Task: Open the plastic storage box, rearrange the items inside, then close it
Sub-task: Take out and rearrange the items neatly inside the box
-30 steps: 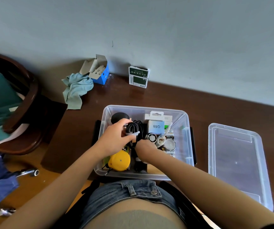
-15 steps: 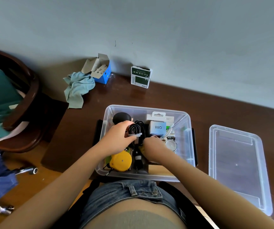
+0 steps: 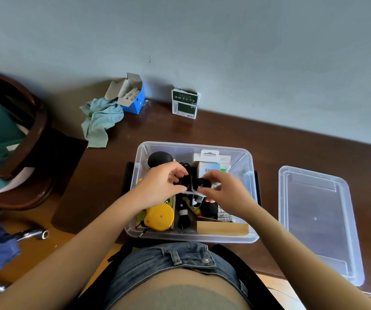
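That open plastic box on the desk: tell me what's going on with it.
A person is sorting the contents of the clear plastic storage box. Both hands are over it, the left hand and the right hand each gripping a coiled black cable bound with a white tie. A yellow tape measure, a wooden block and small packages lie inside. The lid lies on the desk to the right, so the box has not yet been closed.
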Available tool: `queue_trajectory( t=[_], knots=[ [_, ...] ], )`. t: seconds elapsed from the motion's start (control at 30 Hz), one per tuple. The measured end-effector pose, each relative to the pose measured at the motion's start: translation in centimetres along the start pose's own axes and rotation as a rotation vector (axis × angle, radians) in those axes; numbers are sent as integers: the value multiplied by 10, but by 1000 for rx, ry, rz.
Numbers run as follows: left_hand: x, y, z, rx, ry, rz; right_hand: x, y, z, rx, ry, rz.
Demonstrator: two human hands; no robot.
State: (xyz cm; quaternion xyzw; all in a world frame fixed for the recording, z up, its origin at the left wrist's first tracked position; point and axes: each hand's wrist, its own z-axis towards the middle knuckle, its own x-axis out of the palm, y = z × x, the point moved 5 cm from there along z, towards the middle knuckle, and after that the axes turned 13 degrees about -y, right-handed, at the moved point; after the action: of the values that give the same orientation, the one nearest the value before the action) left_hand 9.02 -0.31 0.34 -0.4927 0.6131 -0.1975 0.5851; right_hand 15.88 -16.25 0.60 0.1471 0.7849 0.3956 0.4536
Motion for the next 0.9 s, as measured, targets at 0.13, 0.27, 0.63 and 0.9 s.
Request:
queue_trajectory(
  t=[0.13, 0.27, 0.63, 0.9],
  knots=[
    [-21, 6, 4, 44, -150, 122, 9, -4, -8, -49, 77, -143],
    [-28, 3, 4, 80, -231, 121, 27, -5, -8, -105, 157, -323],
    [-15, 13, -1, 4, -158, 92, 93, -18, 6, -41, 429, -666],
    [-5, 12, 2, 18, -124, 85, 100, -24, 22, -121, 389, -589]
  ],
)
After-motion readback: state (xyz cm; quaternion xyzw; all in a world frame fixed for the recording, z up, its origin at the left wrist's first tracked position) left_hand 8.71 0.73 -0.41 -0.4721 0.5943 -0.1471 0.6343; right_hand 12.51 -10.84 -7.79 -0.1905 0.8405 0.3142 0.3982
